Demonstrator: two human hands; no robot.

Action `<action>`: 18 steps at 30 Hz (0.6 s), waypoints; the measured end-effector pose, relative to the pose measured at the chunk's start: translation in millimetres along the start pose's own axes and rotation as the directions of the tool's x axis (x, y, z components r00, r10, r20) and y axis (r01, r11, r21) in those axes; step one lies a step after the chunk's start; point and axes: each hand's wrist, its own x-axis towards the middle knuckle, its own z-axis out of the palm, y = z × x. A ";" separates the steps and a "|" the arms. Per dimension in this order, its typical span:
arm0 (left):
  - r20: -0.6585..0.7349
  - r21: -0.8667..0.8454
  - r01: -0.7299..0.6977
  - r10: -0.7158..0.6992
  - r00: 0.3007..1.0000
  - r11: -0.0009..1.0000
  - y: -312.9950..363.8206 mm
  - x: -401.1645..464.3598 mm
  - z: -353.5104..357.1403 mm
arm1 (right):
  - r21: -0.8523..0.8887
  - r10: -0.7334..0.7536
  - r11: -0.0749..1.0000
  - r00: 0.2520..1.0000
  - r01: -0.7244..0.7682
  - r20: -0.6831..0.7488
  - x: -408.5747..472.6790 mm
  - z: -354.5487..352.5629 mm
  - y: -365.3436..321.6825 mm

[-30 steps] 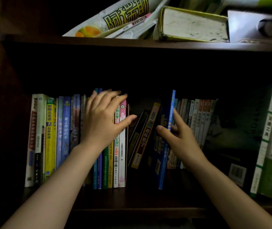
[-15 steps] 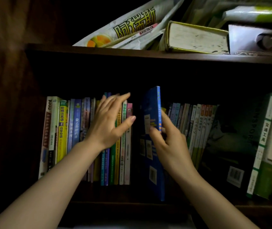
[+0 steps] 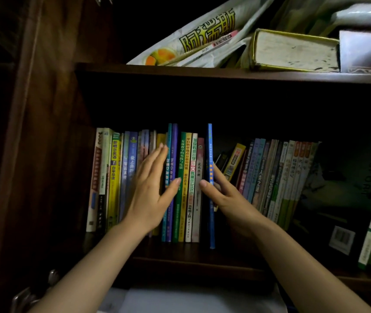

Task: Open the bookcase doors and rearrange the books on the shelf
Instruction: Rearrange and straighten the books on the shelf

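Since half a second ago the thin blue book (image 3: 210,177) has turned from showing its cover to standing spine-out and upright on the shelf (image 3: 180,254), just right of the upright row of books (image 3: 186,188) with a narrow dark gap between them. From my remote view, my right hand (image 3: 223,195) has dropped lower along it; its grip now pinches the book, thumb on the left face and fingers behind on the right. My left hand (image 3: 150,190) has slid left across the spines and its grip is released: fingers straight and together, palm flat against the row, thumb spread toward the green spine. To the right, leaning books (image 3: 270,177) slant leftward, well apart from the blue one.
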 end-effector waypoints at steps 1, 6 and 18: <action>-0.008 0.001 0.010 -0.010 1.000 1.000 0.3 -1.0 0.4 | -0.008 -0.001 1.000 1.000 0.001 0.014 1.9 2.3 -0.5; -0.025 0.020 0.017 -0.016 1.000 1.000 4.2 -8.5 0.4 | -0.045 -0.019 0.999 1.000 0.020 0.019 4.4 6.6 -3.5; 0.000 -0.019 0.144 -0.144 0.990 0.989 7.4 -18.7 -13.7 | -0.129 -0.026 0.991 0.999 0.020 -0.045 -10.4 10.3 6.4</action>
